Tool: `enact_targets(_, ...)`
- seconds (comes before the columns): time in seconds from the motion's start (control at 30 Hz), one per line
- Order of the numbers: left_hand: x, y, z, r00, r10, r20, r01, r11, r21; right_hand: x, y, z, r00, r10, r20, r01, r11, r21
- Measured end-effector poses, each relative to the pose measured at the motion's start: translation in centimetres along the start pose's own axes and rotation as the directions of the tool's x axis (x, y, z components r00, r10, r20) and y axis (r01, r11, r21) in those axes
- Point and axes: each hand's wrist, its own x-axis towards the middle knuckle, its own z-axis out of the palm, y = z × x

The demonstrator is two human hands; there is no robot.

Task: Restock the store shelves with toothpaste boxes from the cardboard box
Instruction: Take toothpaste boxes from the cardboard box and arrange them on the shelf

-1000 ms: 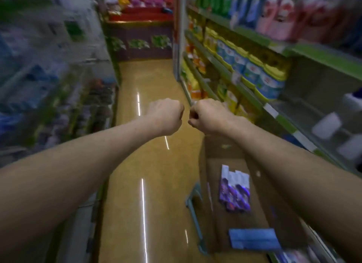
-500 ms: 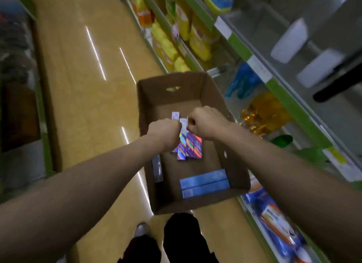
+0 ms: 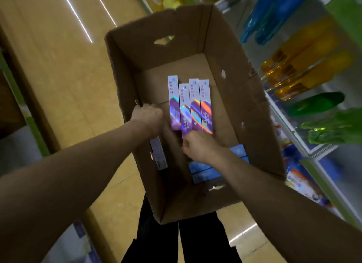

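An open cardboard box [image 3: 231,53] stands on the floor in front of my legs. Several holographic purple toothpaste boxes [image 3: 190,106] lie side by side on its bottom. Two light blue boxes [image 3: 203,170] lie across the near end, and another blue box [image 3: 158,155] leans on the left inner wall. My left hand [image 3: 148,116] is curled into a fist inside the box, between the left wall and the leftmost toothpaste box. My right hand [image 3: 197,147] is a fist over the near ends of the toothpaste boxes. I see nothing held in either hand.
Store shelving with green edge strips [image 3: 317,165] runs along the right, holding blue, yellow and green bottles [image 3: 305,67]. A second shelf unit [image 3: 23,110] lines the left. The glossy tan aisle floor [image 3: 64,67] stretches ahead between them.
My view has tilted down and closer to the cardboard box. Both fists have moved apart and down into it, the left toward the left wall, the right toward the boxes' near ends.
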Motion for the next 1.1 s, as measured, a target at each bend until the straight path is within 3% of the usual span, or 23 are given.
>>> enact_targets(0.17,3.8,-1.0,1.7,0.993,0.017,0.114,-0.035,0.988,0.154,2.9,-1.4,3.6,0.994,0.065,0.086,-0.068,0.997,0.027)
enact_targets(0.27,4.6,0.3,3.4,0.984,0.112,0.137,-0.139,0.968,0.208,3.7,-1.1,5.9,0.983,0.104,0.149,-0.105,0.994,-0.002)
enact_targets(0.37,4.0,3.6,5.7,0.946,0.297,0.13,-0.316,0.936,0.156,3.9,0.8,7.3,0.969,0.171,0.179,-0.144,0.977,-0.156)
enact_targets(0.43,3.5,5.5,7.4,0.931,0.342,0.13,-0.353,0.932,0.077,3.7,2.6,7.5,0.952,0.232,0.199,-0.182,0.953,-0.242)
enact_targets(0.6,2.1,7.9,11.1,0.918,0.34,0.203,-0.316,0.938,-0.14,3.6,5.7,7.5,0.937,0.261,0.232,-0.157,0.908,-0.388)
enact_targets(0.77,1.8,9.2,12.8,0.905,0.335,0.261,-0.218,0.894,-0.392,4.5,5.9,7.2,0.942,0.24,0.236,-0.121,0.896,-0.428)
enact_targets(1.1,2.9,10.9,14.3,0.91,0.238,0.338,-0.042,0.867,-0.496,4.4,6.4,7.3,0.933,0.248,0.26,-0.12,0.897,-0.425)
